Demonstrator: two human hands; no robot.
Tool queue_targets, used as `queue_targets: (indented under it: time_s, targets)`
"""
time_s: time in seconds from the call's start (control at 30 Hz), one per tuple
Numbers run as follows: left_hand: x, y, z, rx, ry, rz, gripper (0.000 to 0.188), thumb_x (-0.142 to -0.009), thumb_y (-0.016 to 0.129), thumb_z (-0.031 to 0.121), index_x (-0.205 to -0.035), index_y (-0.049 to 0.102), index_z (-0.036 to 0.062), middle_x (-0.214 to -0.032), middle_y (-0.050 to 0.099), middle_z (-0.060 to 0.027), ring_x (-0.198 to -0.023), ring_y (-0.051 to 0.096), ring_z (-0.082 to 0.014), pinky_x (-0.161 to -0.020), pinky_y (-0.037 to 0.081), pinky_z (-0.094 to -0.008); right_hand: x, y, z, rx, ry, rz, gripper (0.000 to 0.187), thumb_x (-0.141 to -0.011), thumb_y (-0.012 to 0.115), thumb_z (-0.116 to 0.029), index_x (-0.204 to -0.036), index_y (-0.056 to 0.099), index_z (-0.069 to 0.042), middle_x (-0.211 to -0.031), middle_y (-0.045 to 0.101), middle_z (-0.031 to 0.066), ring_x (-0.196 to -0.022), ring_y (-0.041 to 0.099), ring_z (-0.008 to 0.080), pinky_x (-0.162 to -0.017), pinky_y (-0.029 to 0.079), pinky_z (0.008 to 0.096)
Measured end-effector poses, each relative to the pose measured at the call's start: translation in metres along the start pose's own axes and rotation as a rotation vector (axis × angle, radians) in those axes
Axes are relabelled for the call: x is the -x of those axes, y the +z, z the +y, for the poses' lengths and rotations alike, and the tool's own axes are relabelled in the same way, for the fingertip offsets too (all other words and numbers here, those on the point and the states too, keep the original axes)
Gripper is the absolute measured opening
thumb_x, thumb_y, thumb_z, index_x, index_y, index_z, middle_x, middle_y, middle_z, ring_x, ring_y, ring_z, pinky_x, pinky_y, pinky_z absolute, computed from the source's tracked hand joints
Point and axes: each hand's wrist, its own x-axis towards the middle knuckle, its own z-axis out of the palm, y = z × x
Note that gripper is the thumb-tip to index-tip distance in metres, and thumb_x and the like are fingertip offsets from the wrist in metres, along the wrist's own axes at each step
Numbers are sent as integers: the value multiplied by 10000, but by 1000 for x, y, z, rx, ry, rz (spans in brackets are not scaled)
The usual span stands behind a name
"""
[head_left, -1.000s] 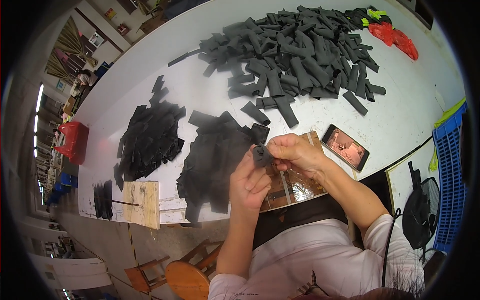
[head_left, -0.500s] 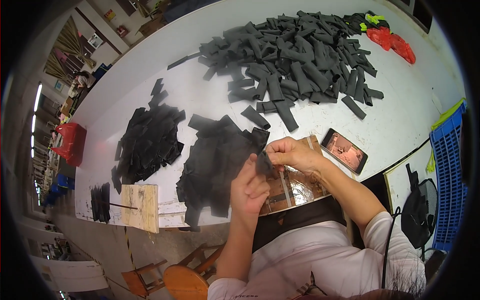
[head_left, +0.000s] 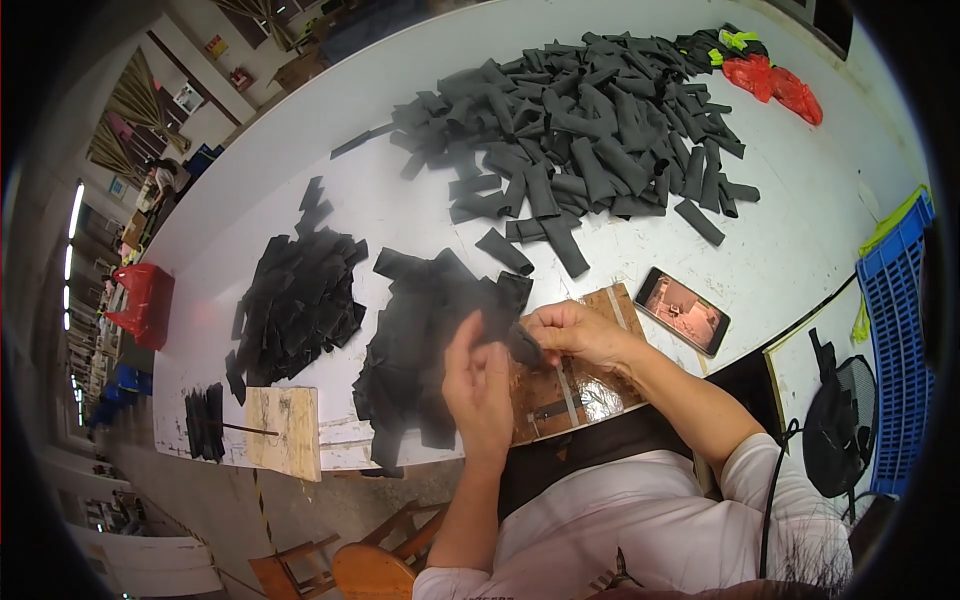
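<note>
A small dark grey fabric piece (head_left: pixel 524 346) is pinched between the thumb and fingers of my right hand (head_left: pixel 578 334), over the near edge of the table. Close to its left side is my left hand (head_left: pixel 478 385), slightly blurred, with fingers raised and apart and nothing visible in them. Beneath and beyond the hands lies a wide pile of flat dark fabric pieces (head_left: pixel 415 330). A wooden board (head_left: pixel 545 395) with metal strips and a shiny patch sits under my right hand, at my waist.
Rolled grey fabric tubes (head_left: pixel 610 120) heap at the back. Another dark pile (head_left: pixel 300 300) lies left, near a wooden block (head_left: pixel 283 430) with a rod through black pieces. A phone (head_left: pixel 683 310) lies right, a blue crate (head_left: pixel 893 350) beyond. Red bags (head_left: pixel 145 305) hang left.
My left hand has drawn back a little to the left, off the fabric piece, its fingers spreading. The right hand keeps hold of the piece. The whole view has shifted slightly.
</note>
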Motion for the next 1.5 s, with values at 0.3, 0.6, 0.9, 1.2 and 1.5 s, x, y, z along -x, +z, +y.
queue_targets:
  time_s: [0.3, 0.6, 0.9, 1.2, 1.5]
  targets:
    - [-4, 12, 22, 145, 304, 18, 74, -818, 601, -13, -886, 622, -34, -894, 628, -79, -768, 558, -122, -695, 452, -244, 27, 28, -68, 1058, -526, 177, 298, -820, 614, -282, -906, 595, 2, -844, 542, 117, -739, 561, 234, -659, 446, 326]
    - [-5, 15, 15, 309, 51, -107, 112, -810, 561, -69, -915, 601, -65, -895, 609, -79, -814, 544, -117, -719, 443, -246, 20, 29, -42, 1179, -525, 200, 225, -780, 622, -217, -740, 596, 3, -704, 589, 146, -641, 588, 346, -579, 463, 421]
    - [-29, 18, 25, -299, 128, -342, 44, -742, 650, -39, -764, 612, -31, -751, 582, -19, -657, 515, -57, -574, 393, -193, 18, 14, -22, 1015, -273, 141, 169, -790, 494, -106, -766, 547, 53, -724, 565, 275, -692, 561, 441, -610, 450, 464]
    - [-14, 20, 23, 259, 165, -193, 142, -867, 568, 33, -986, 604, -36, -883, 604, -117, -805, 584, -165, -725, 482, -288, 23, 22, -53, 1097, -313, 75, 201, -805, 527, -178, -777, 584, 13, -748, 599, 205, -681, 584, 390, -607, 454, 443]
    - [-16, 4, 8, 681, -16, -101, 153, -896, 548, 154, -950, 582, 15, -944, 605, -113, -863, 569, -211, -823, 464, -356, 19, 25, -42, 1231, -317, 99, 299, -817, 598, -309, -730, 630, -25, -663, 596, 181, -630, 592, 377, -574, 467, 439]
